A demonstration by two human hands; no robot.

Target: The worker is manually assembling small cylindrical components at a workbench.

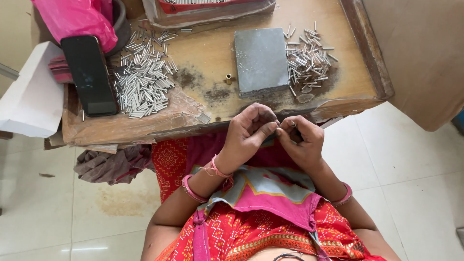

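Standing beside the low worn wooden work board [145, 126], I'd go left to right: one black slab of a phone [90, 73] lies face up at the left edge, just beside one big loose heap of thin silvery metal tubes [143, 79], far too many to count. Past it stands one short brass-coloured sleeve [228, 78] upright on the wood, then one flat grey square block [261, 59], and touching its right side a second, smaller heap of the same silvery tubes [309, 64]. Just off the near edge of the board, over the lap, the left hand [247, 133] is curled nearly closed, thumb and forefinger pinched, and the right hand [300, 141] is curled the same way, tips meeting the left's. Between them sits one small silvery piece [292, 124], mostly hidden; which hand truly grips it I cannot tell. To my eye fingertip work this fine goes best with both wrists held close together and the piece kept square between the pads, not squeezed hard
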